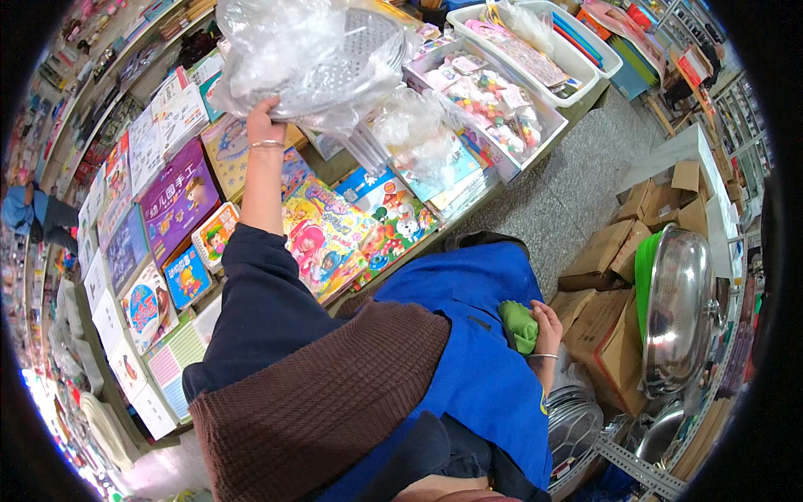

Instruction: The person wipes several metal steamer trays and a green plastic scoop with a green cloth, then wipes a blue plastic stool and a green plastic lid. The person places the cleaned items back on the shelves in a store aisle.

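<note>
My left hand reaches out over a book display and grips the lower edge of a clear plastic bag. Inside the bag is a stack of perforated metal trays or strainers, partly hidden by creased plastic. Some of my left fingers are out of sight behind the edge. My right hand is at my side, by the blue apron, with a crumpled green cloth in it. Under the bag lie crumpled clear plastic and colourful children's books.
A box of small colourful toys and a white plastic bin stand at the table's far end. Cardboard boxes and a lidded metal pan sit on my right. A person stands at far left.
</note>
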A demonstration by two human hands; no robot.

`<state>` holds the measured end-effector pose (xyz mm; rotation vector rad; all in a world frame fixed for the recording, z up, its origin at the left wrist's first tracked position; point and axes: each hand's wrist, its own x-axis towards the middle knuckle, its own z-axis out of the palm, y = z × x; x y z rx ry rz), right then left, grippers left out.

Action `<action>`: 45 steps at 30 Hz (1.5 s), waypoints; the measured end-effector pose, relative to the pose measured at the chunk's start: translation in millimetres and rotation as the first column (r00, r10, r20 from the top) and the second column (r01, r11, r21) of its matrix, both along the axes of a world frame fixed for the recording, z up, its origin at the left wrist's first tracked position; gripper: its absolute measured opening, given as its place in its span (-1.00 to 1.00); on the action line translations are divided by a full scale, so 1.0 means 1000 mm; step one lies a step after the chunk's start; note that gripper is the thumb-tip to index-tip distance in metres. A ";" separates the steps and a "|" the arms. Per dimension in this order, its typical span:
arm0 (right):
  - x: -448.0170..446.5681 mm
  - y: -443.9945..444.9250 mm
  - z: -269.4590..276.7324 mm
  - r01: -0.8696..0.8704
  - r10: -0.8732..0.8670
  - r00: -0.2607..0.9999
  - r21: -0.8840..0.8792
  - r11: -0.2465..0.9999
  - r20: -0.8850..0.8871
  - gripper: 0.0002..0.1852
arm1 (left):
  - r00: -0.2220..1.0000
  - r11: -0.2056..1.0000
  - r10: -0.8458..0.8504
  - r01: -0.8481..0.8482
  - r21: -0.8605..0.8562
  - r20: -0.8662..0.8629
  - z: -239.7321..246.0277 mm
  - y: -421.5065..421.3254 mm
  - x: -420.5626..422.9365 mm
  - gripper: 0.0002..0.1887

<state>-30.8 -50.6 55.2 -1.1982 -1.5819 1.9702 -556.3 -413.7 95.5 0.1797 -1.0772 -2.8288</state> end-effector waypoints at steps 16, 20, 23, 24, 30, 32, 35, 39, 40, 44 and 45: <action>0.002 0.005 -0.001 -0.035 0.035 0.998 0.004 0.999 -0.048 -0.78 | 0.992 0.992 -0.129 0.129 0.000 -0.008 0.124 0.060 0.014 -0.78; -0.013 0.007 0.012 -0.106 0.108 0.992 0.026 0.994 -0.065 -0.78 | 0.972 0.974 -0.226 0.224 -0.027 -0.068 0.133 0.071 0.031 -0.86; -0.037 0.006 0.028 -0.204 0.209 0.975 0.068 0.977 -0.079 -0.76 | 0.961 0.962 -0.271 0.268 -0.058 -0.062 0.145 0.079 0.039 -0.87; -0.046 0.005 0.034 -0.247 0.252 0.964 0.066 0.967 -0.086 -0.76 | 0.956 0.957 -0.285 0.280 -0.074 -0.075 0.148 0.082 0.041 -0.86; -0.081 -0.008 0.062 -0.390 0.400 0.907 0.097 0.916 -0.129 -0.72 | 0.946 0.948 -0.311 0.303 -0.092 -0.093 0.157 0.095 0.058 -0.78; -0.084 -0.010 0.071 -0.409 0.418 0.900 0.089 0.908 -0.127 -0.71 | 0.940 0.942 -0.328 0.317 -0.113 -0.095 0.160 0.097 0.067 -0.76; -0.089 -0.011 0.084 -0.447 0.449 0.879 0.051 0.893 -0.159 -0.64 | 0.932 0.938 -0.340 0.326 -0.120 -0.127 0.164 0.106 0.086 -0.82; -0.106 -0.018 0.098 -0.588 0.572 0.783 0.008 0.809 -0.243 -0.40 | 0.891 0.896 -0.439 0.424 -0.132 -0.113 0.173 0.122 0.101 -0.84; -0.110 -0.022 0.099 -0.634 0.611 0.733 0.024 0.773 -0.299 -0.35 | 0.889 0.891 -0.448 0.434 -0.135 -0.100 0.173 0.125 0.106 -0.84; -0.130 -0.027 0.104 -0.734 0.712 0.583 0.120 0.668 -0.393 -0.19 | 0.830 0.834 -0.547 0.530 -0.152 -0.105 0.177 0.144 0.114 -0.85; -0.133 -0.027 0.105 -0.740 0.675 0.587 0.041 0.671 -0.446 -0.20 | 0.818 0.822 -0.563 0.540 -0.179 -0.119 0.180 0.150 0.116 -0.84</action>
